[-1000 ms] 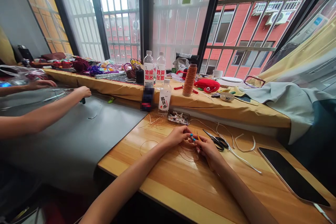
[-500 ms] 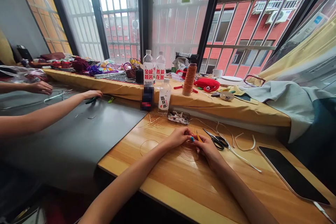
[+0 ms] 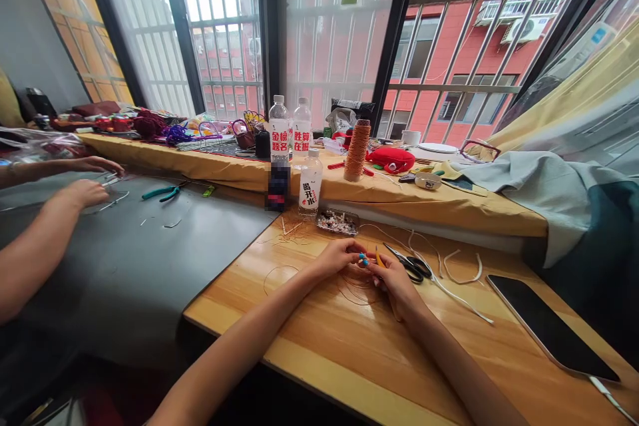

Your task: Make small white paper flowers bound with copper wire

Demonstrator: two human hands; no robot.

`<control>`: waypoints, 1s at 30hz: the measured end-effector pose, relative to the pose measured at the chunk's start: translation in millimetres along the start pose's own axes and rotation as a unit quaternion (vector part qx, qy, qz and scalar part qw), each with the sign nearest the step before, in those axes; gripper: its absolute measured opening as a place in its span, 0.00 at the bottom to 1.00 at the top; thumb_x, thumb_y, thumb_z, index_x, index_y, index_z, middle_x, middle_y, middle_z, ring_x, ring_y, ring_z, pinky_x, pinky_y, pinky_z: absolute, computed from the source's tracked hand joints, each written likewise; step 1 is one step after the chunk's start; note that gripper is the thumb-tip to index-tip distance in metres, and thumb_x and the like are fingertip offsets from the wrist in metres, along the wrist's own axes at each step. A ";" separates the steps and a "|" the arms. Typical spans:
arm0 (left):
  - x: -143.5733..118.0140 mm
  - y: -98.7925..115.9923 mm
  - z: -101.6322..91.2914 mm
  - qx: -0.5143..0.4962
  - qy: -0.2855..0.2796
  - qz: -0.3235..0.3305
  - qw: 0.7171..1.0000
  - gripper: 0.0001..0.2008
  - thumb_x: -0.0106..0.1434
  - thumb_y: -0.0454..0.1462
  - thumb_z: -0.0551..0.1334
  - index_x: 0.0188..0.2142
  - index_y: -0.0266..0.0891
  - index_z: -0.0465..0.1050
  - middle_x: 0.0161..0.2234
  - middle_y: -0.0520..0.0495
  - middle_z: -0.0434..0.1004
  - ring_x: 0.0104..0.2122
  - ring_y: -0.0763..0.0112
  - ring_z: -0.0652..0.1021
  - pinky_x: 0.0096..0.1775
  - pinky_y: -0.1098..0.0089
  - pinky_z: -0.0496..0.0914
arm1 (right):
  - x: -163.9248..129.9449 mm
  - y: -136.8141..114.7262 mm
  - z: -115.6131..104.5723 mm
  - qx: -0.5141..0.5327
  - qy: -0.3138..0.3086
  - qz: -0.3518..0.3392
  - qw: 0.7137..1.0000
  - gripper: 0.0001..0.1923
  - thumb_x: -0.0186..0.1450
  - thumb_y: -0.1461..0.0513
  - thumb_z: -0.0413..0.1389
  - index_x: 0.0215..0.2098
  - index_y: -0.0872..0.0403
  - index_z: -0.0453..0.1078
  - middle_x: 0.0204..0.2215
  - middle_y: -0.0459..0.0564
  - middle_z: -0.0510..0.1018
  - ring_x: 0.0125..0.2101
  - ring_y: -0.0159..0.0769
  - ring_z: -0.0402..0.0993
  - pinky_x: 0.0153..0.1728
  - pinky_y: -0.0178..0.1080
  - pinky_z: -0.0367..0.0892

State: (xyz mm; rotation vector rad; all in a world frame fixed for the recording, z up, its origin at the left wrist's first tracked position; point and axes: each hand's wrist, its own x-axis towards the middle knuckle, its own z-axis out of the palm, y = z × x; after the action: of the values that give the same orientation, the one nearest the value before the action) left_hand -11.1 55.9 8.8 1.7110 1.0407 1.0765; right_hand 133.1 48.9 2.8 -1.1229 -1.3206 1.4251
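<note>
Between both hands: a small blue piece (image 3: 364, 259) pinched where the fingertips meet, low over the wooden tabletop (image 3: 324, 339).
Left hand (image 3: 337, 257): fingers closed on the blue piece from the left.
Right hand (image 3: 394, 279): fingers curled shut on the same piece, a yellow sliver (image 3: 379, 258) poking up beside them.
Under the fingers: loops of thin orange thread (image 3: 355, 291) lying on the wood.
Just right of the fingers: black scissors (image 3: 412, 265), then a white cord (image 3: 456, 289).
Beyond the fingers: tray of beads (image 3: 338, 221), a water bottle (image 3: 310, 181), an orange thread cone (image 3: 356, 150).
Far left: another person's hands (image 3: 84, 192) at wire on a grey mat (image 3: 140, 259), teal pliers (image 3: 160, 192) lying near.
</note>
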 end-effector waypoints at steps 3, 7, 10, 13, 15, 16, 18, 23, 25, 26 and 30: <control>-0.8 -0.1 0.2 0.025 0.003 0.013 1.000 0.07 0.52 0.30 0.57 0.31 0.32 0.70 0.27 0.49 0.72 0.28 0.76 0.70 0.34 0.75 0.63 | -0.2 -1.6 0.3 -0.006 -0.005 -0.001 1.000 0.18 0.43 0.60 0.59 0.32 0.58 0.66 0.18 0.43 0.70 0.11 0.20 0.54 0.11 0.27 0.44; -1.5 0.0 1.2 0.052 0.016 0.028 0.998 0.06 0.52 0.30 0.57 0.31 0.32 0.70 0.28 0.49 0.73 0.29 0.75 0.71 0.34 0.75 0.63 | 0.0 -3.1 0.6 -0.011 -0.011 0.009 1.000 0.18 0.43 0.60 0.59 0.32 0.58 0.66 0.16 0.41 0.68 0.11 0.20 0.53 0.12 0.28 0.44; -1.9 -0.7 2.4 0.076 0.023 0.034 0.996 0.05 0.52 0.30 0.57 0.31 0.32 0.69 0.27 0.49 0.72 0.29 0.74 0.71 0.33 0.75 0.63 | -0.7 -4.1 1.1 -0.018 -0.010 0.006 1.000 0.18 0.43 0.59 0.59 0.31 0.58 0.66 0.14 0.40 0.66 0.11 0.21 0.53 0.12 0.28 0.44; -2.4 -2.6 4.1 0.112 0.035 0.051 0.992 0.05 0.52 0.30 0.57 0.30 0.32 0.69 0.27 0.49 0.71 0.29 0.74 0.70 0.33 0.75 0.63 | -1.9 -4.3 1.9 -0.013 -0.008 0.004 1.000 0.19 0.42 0.58 0.59 0.31 0.58 0.66 0.16 0.40 0.66 0.12 0.20 0.54 0.12 0.28 0.44; -2.8 -3.9 5.2 0.138 0.046 0.062 0.987 0.04 0.52 0.30 0.56 0.29 0.33 0.68 0.28 0.49 0.71 0.30 0.74 0.70 0.34 0.75 0.63 | -2.1 -3.8 2.4 -0.008 -0.001 0.003 1.000 0.19 0.42 0.58 0.59 0.32 0.58 0.65 0.17 0.41 0.67 0.12 0.20 0.54 0.13 0.28 0.44; -3.0 -4.4 5.7 0.148 0.051 0.065 0.986 0.04 0.53 0.30 0.56 0.29 0.33 0.68 0.28 0.49 0.71 0.30 0.74 0.70 0.34 0.75 0.63 | -1.8 -3.5 2.5 -0.007 0.001 0.003 1.000 0.19 0.42 0.59 0.59 0.31 0.58 0.65 0.18 0.41 0.67 0.12 0.20 0.54 0.13 0.28 0.44; -3.1 -5.2 6.4 0.163 0.058 0.066 0.983 0.03 0.53 0.30 0.56 0.28 0.34 0.67 0.29 0.49 0.70 0.30 0.74 0.69 0.34 0.75 0.63 | -0.5 -2.8 2.6 -0.005 0.006 0.004 1.000 0.18 0.42 0.59 0.59 0.31 0.57 0.65 0.19 0.41 0.68 0.11 0.21 0.55 0.13 0.28 0.45; -2.1 -7.2 6.1 0.159 0.065 0.066 0.983 0.04 0.53 0.29 0.56 0.29 0.34 0.67 0.29 0.49 0.70 0.31 0.74 0.69 0.34 0.75 0.63 | 3.6 -1.8 1.9 -0.011 0.008 0.010 1.000 0.17 0.41 0.61 0.57 0.31 0.56 0.63 0.20 0.42 0.69 0.11 0.22 0.57 0.12 0.29 0.47; -1.6 -7.9 5.7 0.153 0.066 0.062 0.984 0.05 0.53 0.29 0.55 0.29 0.35 0.68 0.29 0.50 0.71 0.31 0.74 0.69 0.34 0.74 0.63 | 4.3 -1.1 1.9 -0.011 0.004 0.004 1.000 0.17 0.41 0.62 0.57 0.30 0.56 0.63 0.20 0.43 0.69 0.11 0.23 0.58 0.12 0.30 0.48; -1.4 -8.2 5.7 0.150 0.066 0.059 0.985 0.05 0.53 0.29 0.56 0.29 0.35 0.68 0.29 0.50 0.71 0.31 0.74 0.70 0.34 0.74 0.63 | 4.3 -0.7 2.0 -0.010 0.003 0.000 1.000 0.16 0.41 0.61 0.57 0.30 0.56 0.63 0.21 0.43 0.69 0.11 0.23 0.58 0.13 0.30 0.49; -0.1 -9.9 6.2 0.119 0.069 0.043 0.990 0.05 0.52 0.30 0.56 0.30 0.35 0.68 0.29 0.50 0.72 0.31 0.74 0.70 0.35 0.74 0.64 | 3.1 0.6 2.3 -0.032 0.016 -0.037 0.999 0.16 0.43 0.60 0.58 0.28 0.56 0.62 0.21 0.42 0.69 0.10 0.22 0.57 0.12 0.30 0.50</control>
State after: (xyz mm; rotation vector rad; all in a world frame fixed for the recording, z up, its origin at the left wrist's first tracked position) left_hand -7.3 57.4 -2.1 1.9069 1.2337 1.1782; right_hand 130.2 51.4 2.1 -1.1232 -1.3791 1.3148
